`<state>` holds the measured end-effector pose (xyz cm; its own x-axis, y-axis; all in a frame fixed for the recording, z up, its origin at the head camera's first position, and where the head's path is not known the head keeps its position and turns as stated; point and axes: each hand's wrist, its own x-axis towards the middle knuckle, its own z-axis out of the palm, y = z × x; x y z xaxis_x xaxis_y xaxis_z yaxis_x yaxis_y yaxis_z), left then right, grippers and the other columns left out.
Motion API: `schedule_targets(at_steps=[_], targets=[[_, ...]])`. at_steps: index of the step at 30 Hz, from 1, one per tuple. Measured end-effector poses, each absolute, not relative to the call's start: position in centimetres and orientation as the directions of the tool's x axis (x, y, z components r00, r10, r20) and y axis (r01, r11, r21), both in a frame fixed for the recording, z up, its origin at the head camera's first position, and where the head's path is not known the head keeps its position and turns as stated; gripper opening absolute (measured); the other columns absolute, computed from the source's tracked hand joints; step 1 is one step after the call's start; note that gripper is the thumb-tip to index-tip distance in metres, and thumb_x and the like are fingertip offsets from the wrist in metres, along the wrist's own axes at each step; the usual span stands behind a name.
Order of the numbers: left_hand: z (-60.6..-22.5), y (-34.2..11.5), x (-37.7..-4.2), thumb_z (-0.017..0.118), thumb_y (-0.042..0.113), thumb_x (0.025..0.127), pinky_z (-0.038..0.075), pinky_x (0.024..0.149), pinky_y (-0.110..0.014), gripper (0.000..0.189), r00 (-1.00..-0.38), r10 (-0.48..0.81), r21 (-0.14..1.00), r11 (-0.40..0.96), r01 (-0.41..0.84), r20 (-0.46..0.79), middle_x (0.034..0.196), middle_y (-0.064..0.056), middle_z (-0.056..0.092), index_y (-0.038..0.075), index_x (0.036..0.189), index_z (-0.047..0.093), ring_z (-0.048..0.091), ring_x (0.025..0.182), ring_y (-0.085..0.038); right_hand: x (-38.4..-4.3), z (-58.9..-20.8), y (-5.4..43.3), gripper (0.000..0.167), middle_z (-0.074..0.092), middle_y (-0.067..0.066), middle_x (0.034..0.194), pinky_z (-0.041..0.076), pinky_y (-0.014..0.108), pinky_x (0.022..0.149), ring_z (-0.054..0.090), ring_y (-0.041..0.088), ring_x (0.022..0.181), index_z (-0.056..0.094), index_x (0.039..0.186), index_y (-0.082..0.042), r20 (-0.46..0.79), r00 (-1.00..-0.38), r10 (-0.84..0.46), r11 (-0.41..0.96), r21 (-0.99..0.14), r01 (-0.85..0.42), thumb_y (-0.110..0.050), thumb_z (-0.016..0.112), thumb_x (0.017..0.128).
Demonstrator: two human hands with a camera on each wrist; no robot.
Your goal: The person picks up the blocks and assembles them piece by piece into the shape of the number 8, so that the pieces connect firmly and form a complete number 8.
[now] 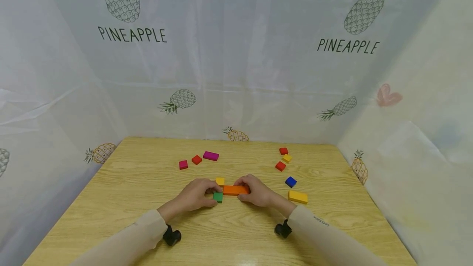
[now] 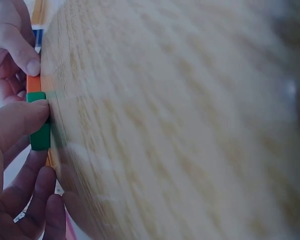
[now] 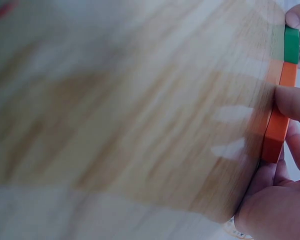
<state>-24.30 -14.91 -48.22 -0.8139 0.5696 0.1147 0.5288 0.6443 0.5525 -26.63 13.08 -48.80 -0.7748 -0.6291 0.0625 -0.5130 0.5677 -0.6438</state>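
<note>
My left hand [image 1: 201, 194] pinches a small green block [image 1: 218, 197] between thumb and fingers; the left wrist view shows the thumb on the near face of the green block [image 2: 40, 127]. My right hand [image 1: 256, 191] holds a long orange block [image 1: 232, 191] near its right end, thumb in front and fingers behind. In the right wrist view the orange block [image 3: 276, 131] lies end to end with the green block [image 3: 291, 45] along the tabletop. Just behind the green block sits a small yellow block [image 1: 220, 181], by the left fingertips.
Back left on the wooden table [image 1: 148, 184] are a pink block [image 1: 183, 164], a red block [image 1: 196, 159] and a long magenta block [image 1: 211, 156]. Toward the right lie two red blocks [image 1: 281, 166], a small yellow block [image 1: 286, 158], a blue block [image 1: 290, 182] and a long yellow block [image 1: 297, 196].
</note>
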Motion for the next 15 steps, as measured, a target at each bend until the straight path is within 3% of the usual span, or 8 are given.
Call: schedule_targets(at_steps=[15], targets=[[-48.61,-15.19,-24.51,0.088,0.018,0.088,0.055,0.089,-0.035,0.028,-0.807,0.577,0.549,0.639,0.539,0.121,0.111,0.008,0.075,0.019,0.114,0.079,0.067,0.098,-0.012,-26.57,-48.84,13.02,0.024,0.062,0.002,0.109,0.044,0.032,0.086,0.05,0.017,0.094,0.07,0.122,-0.008,0.057,-0.779,-0.624,0.564,-0.657,-0.5,-0.013,0.076,0.099]])
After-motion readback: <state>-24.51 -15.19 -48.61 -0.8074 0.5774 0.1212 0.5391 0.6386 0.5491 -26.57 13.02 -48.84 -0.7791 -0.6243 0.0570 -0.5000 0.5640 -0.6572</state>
